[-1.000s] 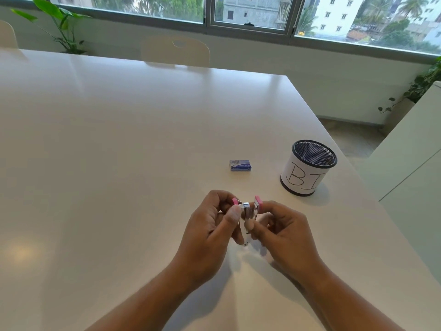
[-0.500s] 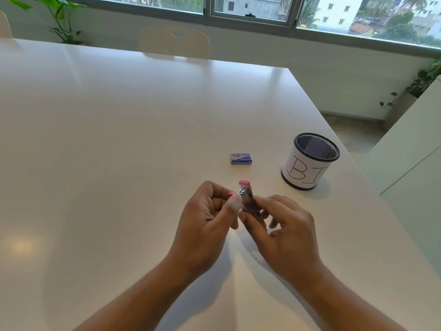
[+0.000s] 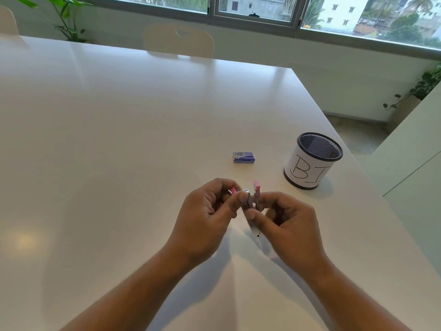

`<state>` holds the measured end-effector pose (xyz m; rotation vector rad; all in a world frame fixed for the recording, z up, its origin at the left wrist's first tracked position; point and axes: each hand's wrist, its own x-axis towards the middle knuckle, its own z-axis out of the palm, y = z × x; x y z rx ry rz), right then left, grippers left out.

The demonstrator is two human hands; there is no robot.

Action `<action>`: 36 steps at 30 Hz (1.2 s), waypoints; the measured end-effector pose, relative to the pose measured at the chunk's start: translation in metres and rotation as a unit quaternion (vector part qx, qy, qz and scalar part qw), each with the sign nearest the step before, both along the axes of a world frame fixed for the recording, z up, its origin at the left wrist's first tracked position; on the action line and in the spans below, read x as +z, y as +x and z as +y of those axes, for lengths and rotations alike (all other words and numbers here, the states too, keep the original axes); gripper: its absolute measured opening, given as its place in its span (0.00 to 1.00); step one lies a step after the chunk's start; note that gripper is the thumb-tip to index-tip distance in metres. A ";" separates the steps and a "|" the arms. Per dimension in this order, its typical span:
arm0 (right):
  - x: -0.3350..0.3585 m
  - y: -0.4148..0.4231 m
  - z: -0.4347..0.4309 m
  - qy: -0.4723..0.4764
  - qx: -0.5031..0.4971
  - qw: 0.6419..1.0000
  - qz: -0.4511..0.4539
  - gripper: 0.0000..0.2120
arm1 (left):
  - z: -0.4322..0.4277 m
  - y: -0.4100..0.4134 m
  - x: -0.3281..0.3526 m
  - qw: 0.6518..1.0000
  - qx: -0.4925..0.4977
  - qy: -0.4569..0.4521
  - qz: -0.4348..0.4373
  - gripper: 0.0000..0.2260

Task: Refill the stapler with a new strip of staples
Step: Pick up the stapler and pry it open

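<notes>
Small pink stapler (image 3: 250, 199) held just above white table (image 3: 119, 139), swung open w/ pink ends apart, metal mag between. Left hand (image 3: 210, 211) pinches its left pink end btwn thumb & fingers; right hand (image 3: 286, 223) pinches the right side, thumb on metal. Staple box (image 3: 243, 157) lies beyond stapler, well apart. Mesh cup (image 3: 312, 161) marked "BI" to stapler's far right.

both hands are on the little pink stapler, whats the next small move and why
Probably free the left hand and reach for the staple box. The stapler is pinched between both hands, the right hand included, with its pink ends spread apart as if hinged open. No loose strip shows, and the box lies apparently closed on the table just beyond the hands.
</notes>
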<state>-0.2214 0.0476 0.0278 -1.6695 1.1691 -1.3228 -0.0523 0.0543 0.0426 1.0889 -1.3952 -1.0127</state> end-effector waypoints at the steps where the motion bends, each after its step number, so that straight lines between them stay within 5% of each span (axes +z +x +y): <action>1: 0.000 0.000 0.000 0.010 0.006 1.000 -0.022 0.12 | 0.000 0.001 0.000 1.000 -0.007 -0.003 -0.007 0.11; 36: 0.011 0.002 0.002 0.021 0.078 0.982 -0.173 0.07 | 0.013 -0.014 0.002 0.999 -0.034 -0.039 0.007 0.09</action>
